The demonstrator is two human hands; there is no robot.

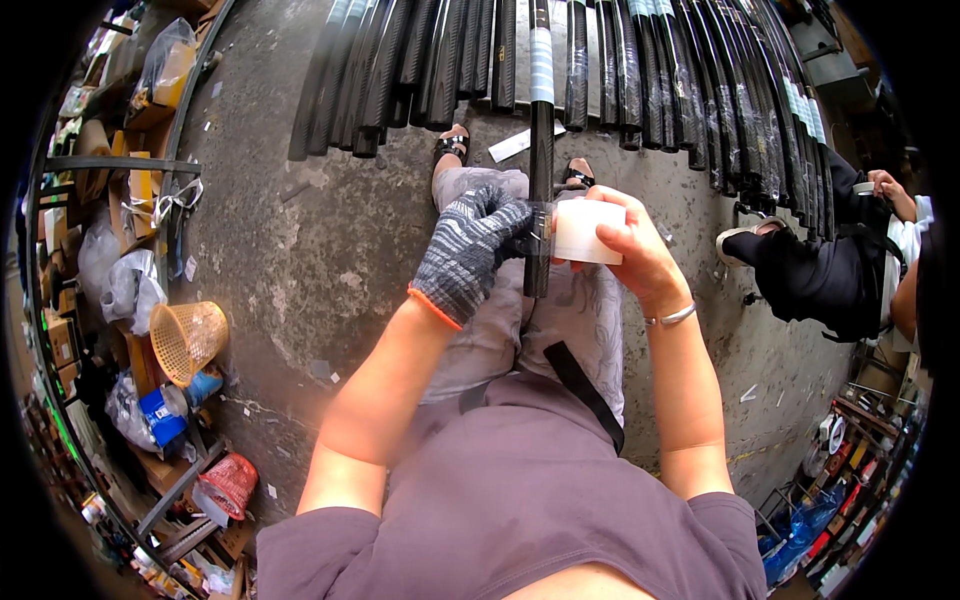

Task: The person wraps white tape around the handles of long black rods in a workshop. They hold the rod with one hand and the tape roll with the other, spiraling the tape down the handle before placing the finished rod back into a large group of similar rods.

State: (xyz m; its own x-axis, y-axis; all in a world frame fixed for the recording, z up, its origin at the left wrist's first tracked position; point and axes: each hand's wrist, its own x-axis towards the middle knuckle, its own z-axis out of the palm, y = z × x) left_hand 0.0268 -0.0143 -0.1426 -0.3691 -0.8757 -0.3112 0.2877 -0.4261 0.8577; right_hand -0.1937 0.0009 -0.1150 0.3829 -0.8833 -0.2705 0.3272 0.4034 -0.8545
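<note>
A long black tube [541, 160] with a pale blue band [541, 65] points toward me, its near end above my lap. My left hand [468, 245], in a grey striped knit glove with an orange cuff, is closed against the tube's left side; its fingertips are partly hidden. My bare right hand [645, 252] grips a wide whitish roll of clear tape [586, 232] just right of the tube. A see-through strip of tape [540, 228] crosses the tube between the roll and the glove.
Many similar black tubes [440, 70] lie side by side ahead, left and right. Another person's dark-clothed leg [805, 285] and hand [890, 190] are at right. Left stand cluttered shelves [125, 165], a yellow basket [188, 340] and a red basket [228, 485]. White paper [512, 146] lies on the floor.
</note>
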